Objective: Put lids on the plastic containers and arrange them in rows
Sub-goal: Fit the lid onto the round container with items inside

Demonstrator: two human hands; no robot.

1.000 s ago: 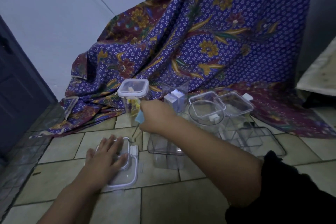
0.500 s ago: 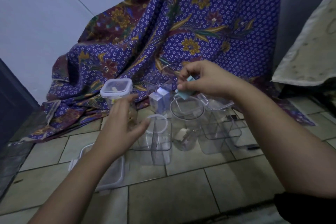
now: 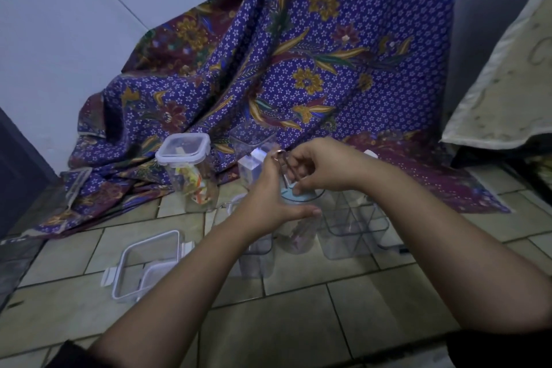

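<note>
Clear plastic containers stand on the tiled floor. My left hand (image 3: 270, 203) wraps around the rim of a round clear container (image 3: 298, 236) in the middle. Over its mouth, my right hand (image 3: 321, 169) pinches a small light-blue piece (image 3: 291, 190). A tall container (image 3: 191, 173) with a white clip lid on it and coloured bits inside stands at the back left. A divided clear container (image 3: 355, 230) sits to the right of the round one. A square clear container (image 3: 257, 257) is partly hidden under my left forearm. A loose clip lid (image 3: 149, 263) lies flat at the front left.
A purple patterned cloth (image 3: 298, 69) drapes down the wall onto the floor behind the containers. A small white box (image 3: 254, 164) and another clear container (image 3: 254, 137) stand at the back. A pale mattress edge (image 3: 507, 84) is at the right, a dark door (image 3: 18, 173) at the left.
My left hand left the flat lid on the floor and moved right to grip the round container. My right hand carried the blue piece from the lidded jar down to that container's mouth.
</note>
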